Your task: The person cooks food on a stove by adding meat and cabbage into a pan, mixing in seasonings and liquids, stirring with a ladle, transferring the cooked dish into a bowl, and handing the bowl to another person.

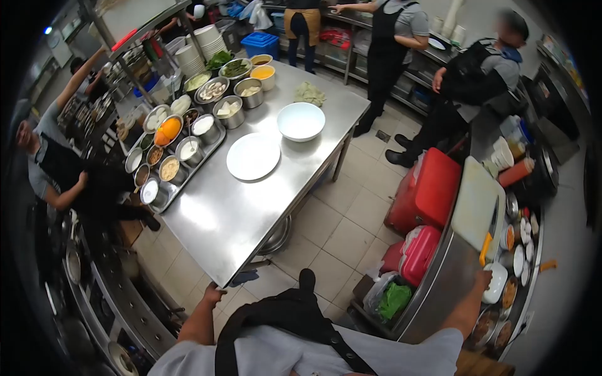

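My left hand (pixel 214 294) is at the near corner of the steel table (pixel 207 219), its fingers curled; whether it grips the edge is unclear. On the right, my right hand (pixel 481 280) rests beside a white lidded container (pixel 495 283), close below the yellow handle (pixel 485 249) of a knife; its fingers are too blurred to read. That knife lies along a pale cutting board (pixel 475 200). A white plate (pixel 253 156) and a white bowl (pixel 301 122) stand on the table, with a crumpled greenish cloth (pixel 310 94) behind the bowl.
Metal food tubs (pixel 202 125) crowd the table's left side. Red coolers (pixel 426 191) and a green bag (pixel 395 299) stand below the right counter. A person (pixel 69 169) stands at left, another (pixel 395 50) at the back, and one (pixel 483 81) sits or leans at right.
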A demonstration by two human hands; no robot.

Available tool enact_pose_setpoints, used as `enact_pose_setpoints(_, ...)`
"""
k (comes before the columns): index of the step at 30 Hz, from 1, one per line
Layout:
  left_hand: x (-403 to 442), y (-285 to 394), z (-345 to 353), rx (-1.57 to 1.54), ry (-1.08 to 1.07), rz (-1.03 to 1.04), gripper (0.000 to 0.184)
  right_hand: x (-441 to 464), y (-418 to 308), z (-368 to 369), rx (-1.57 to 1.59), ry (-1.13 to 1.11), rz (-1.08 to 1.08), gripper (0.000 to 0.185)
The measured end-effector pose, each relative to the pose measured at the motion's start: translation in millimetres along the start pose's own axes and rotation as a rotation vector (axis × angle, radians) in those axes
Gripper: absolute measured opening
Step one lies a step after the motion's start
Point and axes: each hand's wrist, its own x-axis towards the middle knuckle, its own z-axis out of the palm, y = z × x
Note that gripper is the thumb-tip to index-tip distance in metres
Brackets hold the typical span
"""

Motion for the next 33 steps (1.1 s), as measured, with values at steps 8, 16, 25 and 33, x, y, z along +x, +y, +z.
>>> enact_pose_setpoints(8, 9, 37, 50, -0.218, 0.194, -0.221, 0.048, 44, 44, -8, 0.024, 0.155, -0.194, 0.029)
enact_pose_setpoints(16, -7, 30, 62, -0.523, 0.387, 0.039, 0.033, 93, 19, -88, 0.039, 0.385, -0.319, 0.038)
enact_pose_setpoints(25, -39, 37, 42, -0.498, 0.118, 0.129, 0.081, -311, -218, -141, 0.911, -0.531, -1.17, 0.027)
enact_pose_setpoints(33, -104, -111, 29, -0.832, 0.53, -0.099, 0.048, -692, -252, -100, 0.684, -0.508, -2.379, 0.014)
